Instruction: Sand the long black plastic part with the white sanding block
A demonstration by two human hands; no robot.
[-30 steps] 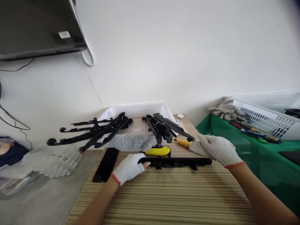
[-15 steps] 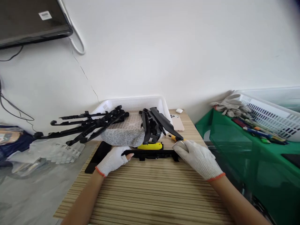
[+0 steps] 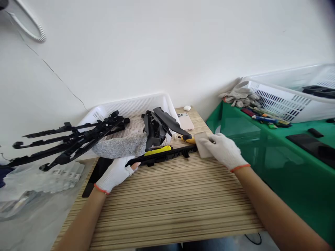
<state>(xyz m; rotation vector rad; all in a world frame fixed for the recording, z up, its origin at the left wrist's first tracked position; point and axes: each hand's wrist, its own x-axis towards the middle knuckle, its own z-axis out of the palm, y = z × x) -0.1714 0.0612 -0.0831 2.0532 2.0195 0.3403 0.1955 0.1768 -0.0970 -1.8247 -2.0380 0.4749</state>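
My left hand (image 3: pixel 115 174), in a white knit glove with an orange cuff and a bare thumb tip, is closed on the left end of a long black plastic strip (image 3: pixel 167 156) with clips along its edge. The strip lies at a slant over the wooden table. At its right end, my gloved right hand (image 3: pixel 223 150) pinches a flat beige square pad (image 3: pixel 203 145), whose exact kind I cannot make out. Just behind the strip is a yellow-handled tool (image 3: pixel 158 150), partly covered. An orange-yellow tool (image 3: pixel 188 139) lies near the pad.
A white basket (image 3: pixel 131 104) holds black plastic parts (image 3: pixel 70 139) jutting out left, and a grey cloth (image 3: pixel 120 145) hangs on its front. Behind are a phone (image 3: pixel 185 121) and a small white case (image 3: pixel 187 108). Rightward, a green-covered table (image 3: pixel 251 150) bears gloves (image 3: pixel 239 94), pens and another basket (image 3: pixel 282 99).
The view has turned right and tilted down. My right hand has moved outward, bringing the beige pad into plain sight at the strip's end. The left hand keeps its hold; the strip now slants.
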